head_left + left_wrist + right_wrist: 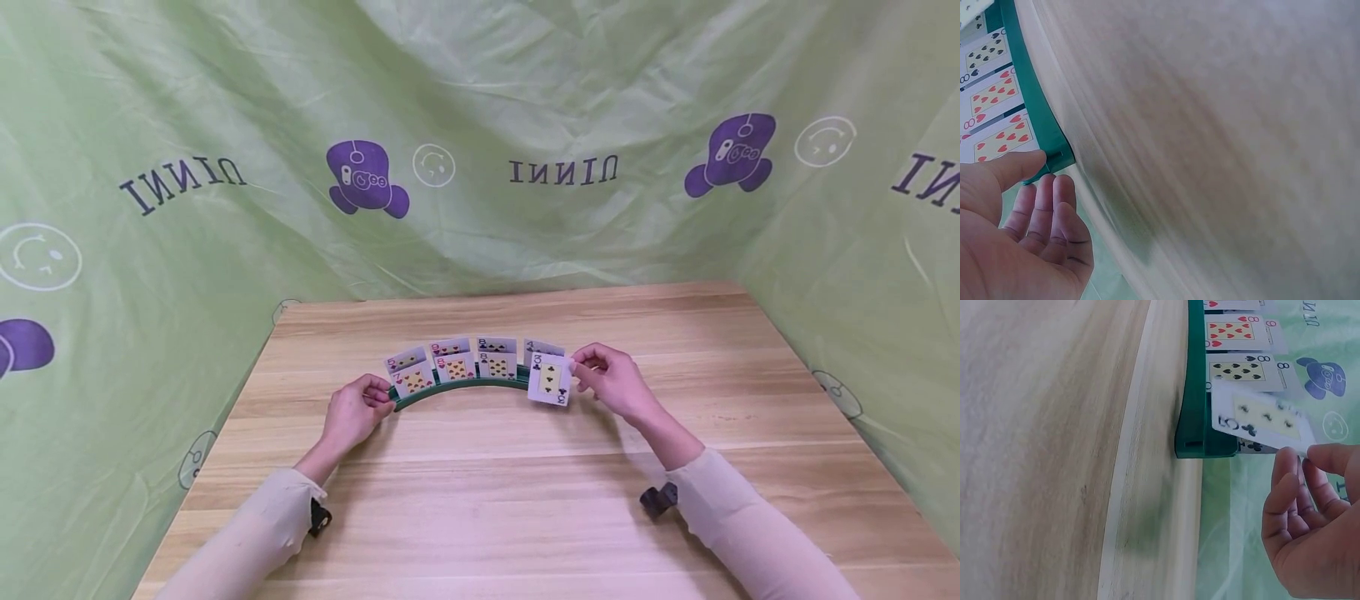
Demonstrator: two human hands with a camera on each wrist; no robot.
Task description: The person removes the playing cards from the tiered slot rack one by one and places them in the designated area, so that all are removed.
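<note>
A curved green card holder [465,384] stands on the table with playing cards upright in two rows. My left hand [358,410] grips its left end, thumb on top and fingertips beneath in the left wrist view. Between thumb and fingers, my right hand [613,383] pinches the three of clubs [550,381] by its edge. That card is tilted over the right end of the holder [1194,425] and partly covers a card in the back row [553,353]. Two heart cards [414,381] and a spade card [498,365] stand in the front row.
Light wood-grain table [480,500] lies under the holder, its far edge against a green printed curtain [480,242]. The curtain also hangs along both sides. Black wrist cameras [658,500] sit below both sleeves, close over the tabletop.
</note>
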